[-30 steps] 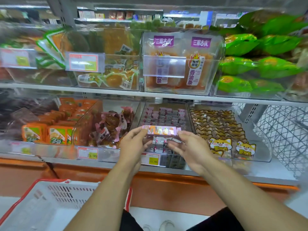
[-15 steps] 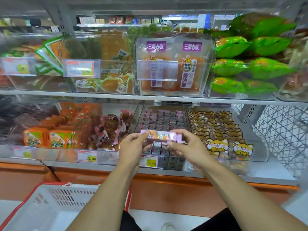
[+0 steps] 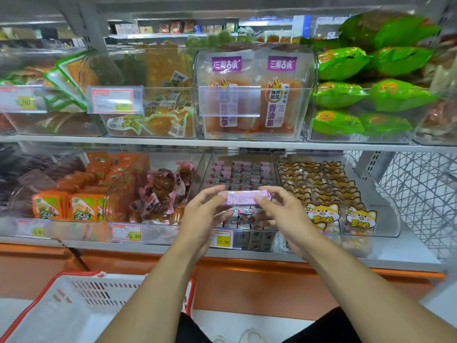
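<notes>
At the lower left of the frame sits a white basket point(image 3: 76, 274) with a red rim. Above it, on the lower shelf, a clear bin holds orange packs point(image 3: 61, 206), and the next bin to the right holds brown sweets point(image 3: 160, 191) in pink wrappers, with a price tag point(image 3: 126, 232) on its front.

Just right of that, near the middle of the frame, the left hand point(image 3: 205, 219) is raised in front of the shelf. Its thumb and curled fingers pinch the left end of a pink packet point(image 3: 243, 198). The packet lies level between the two hands, its printed side toward the camera, just above the front of a bin of small pink packs point(image 3: 243, 172). A yellow tag point(image 3: 222, 240) hangs below that bin. The right hand point(image 3: 284, 216) pinches the packet's right end the same way, thumb on the near side and fingers curled behind.

Right of the hands, a bin holds cat packs point(image 3: 321, 214), yellow and white. On the upper shelf at the upper right lie green bags point(image 3: 371, 95). At the far right edge stands a wire rack point(image 3: 420, 194).
</notes>
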Demonstrator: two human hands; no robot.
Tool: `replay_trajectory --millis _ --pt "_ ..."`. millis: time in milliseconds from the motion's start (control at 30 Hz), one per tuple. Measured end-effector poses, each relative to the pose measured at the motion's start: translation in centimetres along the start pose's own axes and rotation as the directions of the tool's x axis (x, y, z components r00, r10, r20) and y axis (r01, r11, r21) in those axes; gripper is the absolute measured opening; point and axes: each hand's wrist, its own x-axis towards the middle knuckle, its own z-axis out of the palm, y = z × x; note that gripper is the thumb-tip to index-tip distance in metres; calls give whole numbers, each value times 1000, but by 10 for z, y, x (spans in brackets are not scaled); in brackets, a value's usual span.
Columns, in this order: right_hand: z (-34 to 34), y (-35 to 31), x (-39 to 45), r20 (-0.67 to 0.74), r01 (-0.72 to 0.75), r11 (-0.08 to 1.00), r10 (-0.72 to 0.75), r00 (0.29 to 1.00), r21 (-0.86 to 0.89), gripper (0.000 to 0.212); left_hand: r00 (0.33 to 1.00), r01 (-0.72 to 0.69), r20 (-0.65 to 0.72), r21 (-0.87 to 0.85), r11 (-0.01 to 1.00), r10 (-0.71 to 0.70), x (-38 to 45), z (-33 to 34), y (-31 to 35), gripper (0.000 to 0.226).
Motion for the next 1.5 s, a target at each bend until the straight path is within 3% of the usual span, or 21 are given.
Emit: replay_trajectory --millis 233,400,533,633,733,900,1000,1100,1200,1267,1367,1500 --pt "-6 -1 2 28 26 1000 -25 999 -7 27 999 -32 33 24 999 31 -2 2 -1 33" --pt "-10 2 2 108 100 995 -97 989 -21 57 1000 20 -22 82 996 -18 1 2 -4 40" --pt "-8 2 1 83 169 981 -162 983 -90 32 996 56 -73 169 984 -44 2 1 -8 39" --pt "-5 2 2 13 126 992 -125 992 -24 18 999 38 -37 171 985 -32 1 0 -7 47" --pt "-5 1 3 -13 63 996 -62 998 71 13 1000 -14 3 142 990 14 1 0 -7 39" --pt "-5 -2 2 -10 -110 986 112 994 122 32 999 -30 -16 172 985 33 0 3 -8 38" --pt "-7 -6 2 66 -80 988 72 995 129 39 997 11 -75 218 976 6 3 3 -10 46" --pt "-7 -6 2 58 2 999 -5 998 51 21 995 36 -95 222 974 -15 5 4 -12 41" --pt "-9 -4 7 -98 89 996 -90 991 -14 15 995 -5 -92 227 974 26 6 8 -14 35" --pt "-12 -7 17 -233 119 983 -149 961 -138 21 993 -49 -86 274 960 75 9 11 -17 35" --pt "-16 -13 40 -303 136 861 -314 900 -490 27 976 -160 -46 523 837 215 17 17 -24 25" --pt "-15 -20 88 -215 154 709 -402 890 -688 21 944 -267 78 752 603 321 32 31 -35 25"
